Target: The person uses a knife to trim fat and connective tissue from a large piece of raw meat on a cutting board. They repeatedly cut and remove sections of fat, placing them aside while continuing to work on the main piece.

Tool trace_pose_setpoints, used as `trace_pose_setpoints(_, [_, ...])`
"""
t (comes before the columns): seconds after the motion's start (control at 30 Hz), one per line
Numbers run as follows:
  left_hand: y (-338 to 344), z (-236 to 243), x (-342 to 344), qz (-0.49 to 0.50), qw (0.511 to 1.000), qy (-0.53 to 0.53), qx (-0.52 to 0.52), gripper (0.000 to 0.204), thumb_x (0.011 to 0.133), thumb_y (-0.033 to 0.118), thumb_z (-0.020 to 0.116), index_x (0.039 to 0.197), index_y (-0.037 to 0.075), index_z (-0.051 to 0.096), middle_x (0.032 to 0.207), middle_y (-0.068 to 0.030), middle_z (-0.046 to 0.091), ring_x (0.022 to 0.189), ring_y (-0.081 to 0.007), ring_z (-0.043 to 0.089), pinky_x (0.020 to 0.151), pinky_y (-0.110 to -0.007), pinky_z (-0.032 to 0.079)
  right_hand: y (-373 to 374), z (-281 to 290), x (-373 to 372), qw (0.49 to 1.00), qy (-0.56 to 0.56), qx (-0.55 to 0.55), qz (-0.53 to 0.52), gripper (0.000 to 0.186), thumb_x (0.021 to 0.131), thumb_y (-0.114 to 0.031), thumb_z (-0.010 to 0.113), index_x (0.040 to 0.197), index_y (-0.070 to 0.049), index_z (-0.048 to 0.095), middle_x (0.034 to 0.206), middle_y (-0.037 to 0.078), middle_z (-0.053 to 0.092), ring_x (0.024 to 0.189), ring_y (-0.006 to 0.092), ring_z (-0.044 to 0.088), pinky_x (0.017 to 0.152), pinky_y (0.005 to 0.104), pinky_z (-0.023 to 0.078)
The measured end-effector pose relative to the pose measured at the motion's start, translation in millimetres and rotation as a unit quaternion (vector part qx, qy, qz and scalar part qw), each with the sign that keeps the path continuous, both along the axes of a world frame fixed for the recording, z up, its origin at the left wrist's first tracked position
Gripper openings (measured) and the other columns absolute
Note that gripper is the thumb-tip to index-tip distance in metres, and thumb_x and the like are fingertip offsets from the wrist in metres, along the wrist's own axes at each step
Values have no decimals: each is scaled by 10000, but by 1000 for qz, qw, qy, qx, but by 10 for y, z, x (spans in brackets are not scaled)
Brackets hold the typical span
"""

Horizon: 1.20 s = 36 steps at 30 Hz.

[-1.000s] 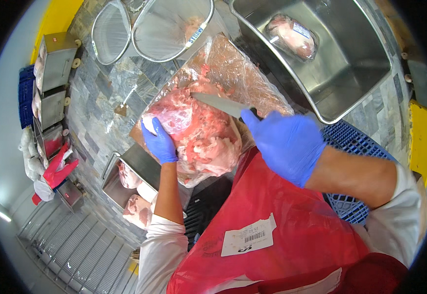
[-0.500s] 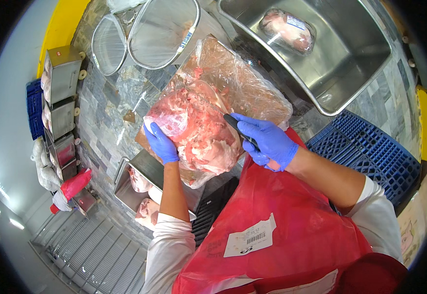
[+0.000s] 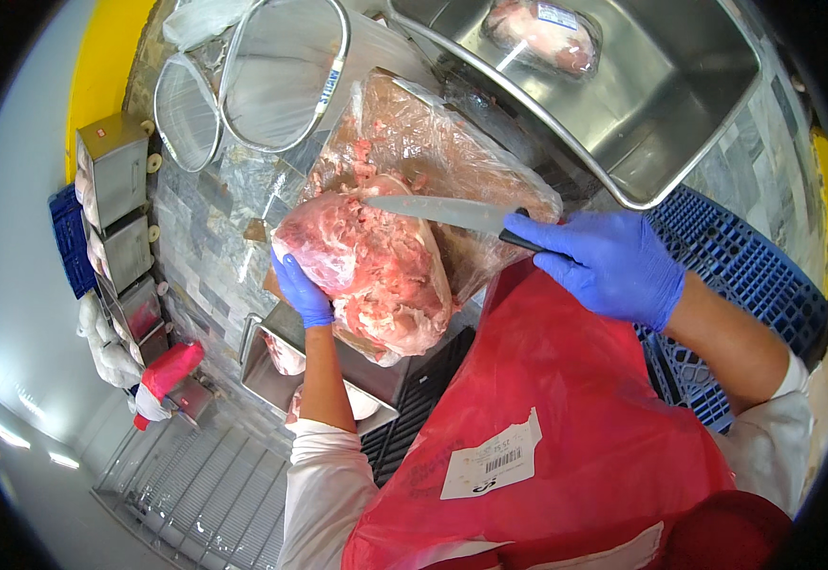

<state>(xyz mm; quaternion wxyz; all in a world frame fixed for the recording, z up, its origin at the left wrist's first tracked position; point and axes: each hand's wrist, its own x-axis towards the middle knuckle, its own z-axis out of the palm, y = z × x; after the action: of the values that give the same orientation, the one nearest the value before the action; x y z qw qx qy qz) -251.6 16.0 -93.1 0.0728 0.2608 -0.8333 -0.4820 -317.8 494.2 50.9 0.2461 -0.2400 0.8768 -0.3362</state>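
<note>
A large piece of raw meat [image 3: 376,261], pink-red with pale fat, lies on a plastic-wrapped board [image 3: 480,161]. My left hand [image 3: 302,293], in a blue glove, grips its left side, with the thumb hidden from sight. In my right hand [image 3: 613,266], also blue-gloved, the fingers are wrapped round the black handle of a butcher's knife [image 3: 442,211]. The long blade points left across the board. Its tip lies over the upper part of the meat; whether it touches, I cannot tell.
A deep steel tub [image 3: 647,114] with a packaged piece of meat [image 3: 542,36] stands at far right. Bag-lined hoops [image 3: 285,76] are at far left. Near my left forearm sits a steel bin [image 3: 390,380] with meat; a blue pallet [image 3: 746,275] lies right. Another person [image 3: 167,375] is at left.
My right hand has moved right, away from the meat's edge, bringing the full knife blade into view. My left hand stays against the meat. The view has shifted slightly.
</note>
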Motion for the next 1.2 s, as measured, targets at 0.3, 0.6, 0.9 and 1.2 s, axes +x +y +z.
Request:
trace_pose_setpoints(0.3, [-163,-63,-21,-64,998,7,-15,673,1110,394,469,1585,-73,378,1575,-225,485,1427,-307,486,1203,-425,359,-243,355,-819,987,64,50,139,259,965,-242,625,1192,-133,687,826,154,719,802,375,727,689,519,574])
trace_pose_setpoints(0.6, [38,32,-307,-145,988,20,-51,624,1105,357,459,1543,-87,443,1549,-234,516,1415,-320,507,1199,-423,359,-665,-870,52,814,-479,-195,-265,501,1041,-274,604,1515,-121,558,882,156,737,794,279,719,769,427,575])
trace_pose_setpoints(0.9, [-113,-94,-279,-124,992,-8,-15,608,1101,346,448,1523,-90,470,1514,-234,548,1374,-316,537,1169,-420,389,57,105,155,953,-290,7,-88,564,961,-177,700,1508,-183,567,909,163,734,758,363,716,726,448,587])
trace_pose_setpoints(1.2, [-132,-98,-243,-115,993,0,-2,588,1095,338,458,1508,-78,490,1474,-224,577,1331,-314,565,1137,-419,416,49,416,13,999,-11,51,2,455,932,-203,714,1384,-199,657,764,175,658,652,369,678,589,482,545])
